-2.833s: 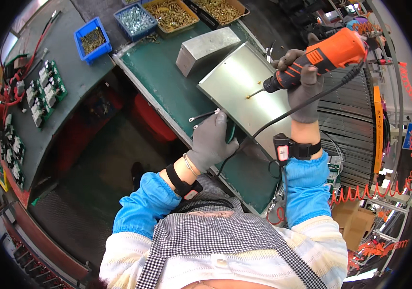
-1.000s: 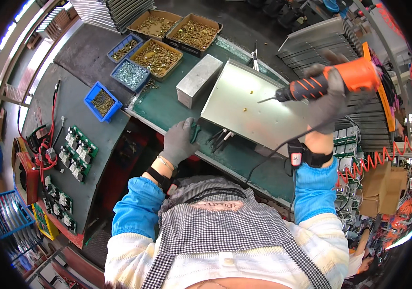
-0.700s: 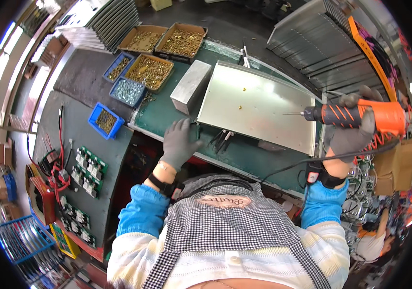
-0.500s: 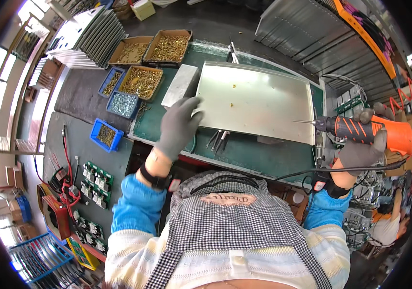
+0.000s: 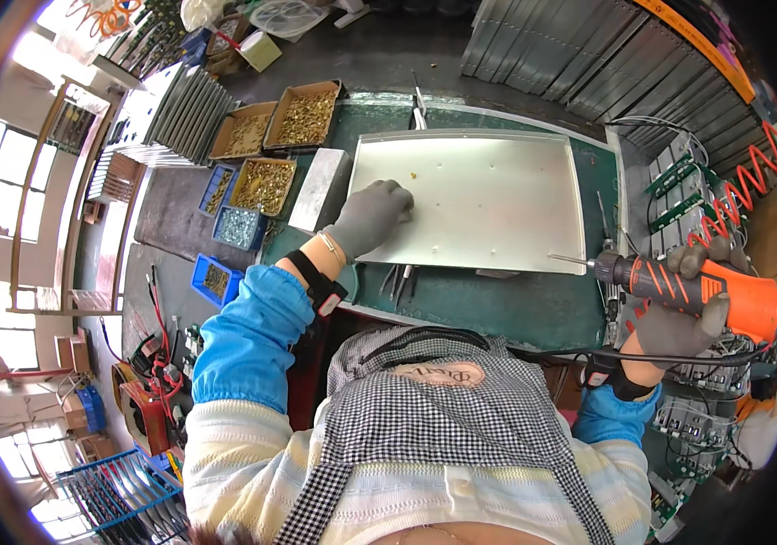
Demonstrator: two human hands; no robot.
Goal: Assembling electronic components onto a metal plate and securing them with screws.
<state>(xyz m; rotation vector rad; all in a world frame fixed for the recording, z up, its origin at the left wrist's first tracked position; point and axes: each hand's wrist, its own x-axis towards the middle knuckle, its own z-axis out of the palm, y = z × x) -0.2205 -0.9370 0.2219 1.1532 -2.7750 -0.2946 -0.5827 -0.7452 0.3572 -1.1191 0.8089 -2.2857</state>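
A flat silver metal panel [image 5: 497, 209] lies on the green work mat, with several small holes in it. My left hand [image 5: 370, 220], in a grey glove, is over the panel's left part with its fingers curled together. What they pinch, if anything, is hidden beneath them. One small brass-coloured screw [image 5: 414, 175] stands on the panel just beyond those fingers. In my gloved right hand [image 5: 674, 329] is an orange and black electric screwdriver [image 5: 706, 295], held level. Its thin bit points left and reaches the panel's right edge.
Left of the panel stands a metal block [image 5: 320, 191]. Beyond it are cardboard trays of brass parts [image 5: 305, 118] and blue bins of small hardware [image 5: 239, 227]. Stacked metal panels [image 5: 543, 54] rise at the back right. A black cable [image 5: 724, 360] hangs below the screwdriver.
My left hand has moved right onto the panel, and its spread fingers have curled in. One of two brass screws no longer shows. The screwdriver stays at the right edge.
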